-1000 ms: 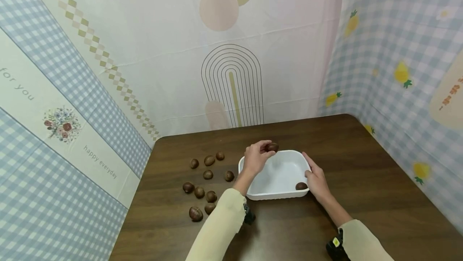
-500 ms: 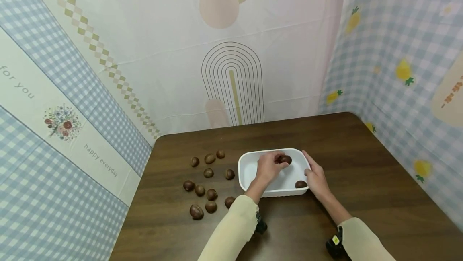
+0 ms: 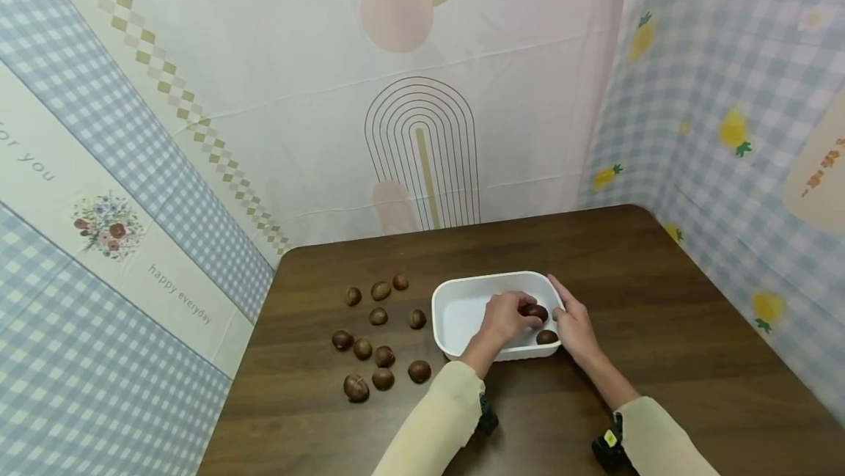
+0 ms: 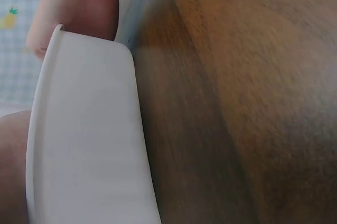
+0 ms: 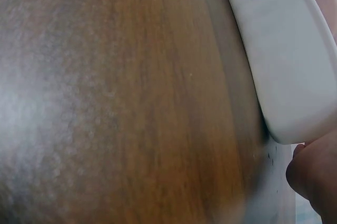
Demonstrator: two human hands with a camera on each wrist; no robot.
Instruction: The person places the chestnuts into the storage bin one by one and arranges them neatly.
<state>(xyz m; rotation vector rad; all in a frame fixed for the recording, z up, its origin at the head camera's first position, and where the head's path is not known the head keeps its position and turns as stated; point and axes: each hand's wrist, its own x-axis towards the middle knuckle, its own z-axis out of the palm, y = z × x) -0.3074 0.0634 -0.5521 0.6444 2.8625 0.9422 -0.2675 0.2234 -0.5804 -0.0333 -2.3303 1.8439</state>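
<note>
My left hand (image 3: 507,318) reaches down into a white rectangular dish (image 3: 455,318) and pinches a brown chestnut (image 3: 536,312) near its right end. A second chestnut (image 3: 546,337) lies in the dish's front right corner, just below the held one. On the dish's right side, my right hand (image 3: 576,326) grips the rim, thumb over the edge. Up close, the left wrist view has the dish's outer wall (image 4: 89,124) with part of the right hand (image 4: 84,8) behind it. The right wrist view catches the dish's side (image 5: 289,61) and some fingers (image 5: 316,174) under its corner.
Several chestnuts (image 3: 384,356) lie scattered over the brown wooden table (image 3: 634,278), left of the dish. The closest to the dish is one chestnut (image 3: 416,318) by its left wall. Printed cloth (image 3: 297,131) hangs behind the table and along both sides.
My left hand has carried its chestnut from over the dish's back rim down and right, into the right end beside the other chestnut. The right hand keeps its grip on the rim.
</note>
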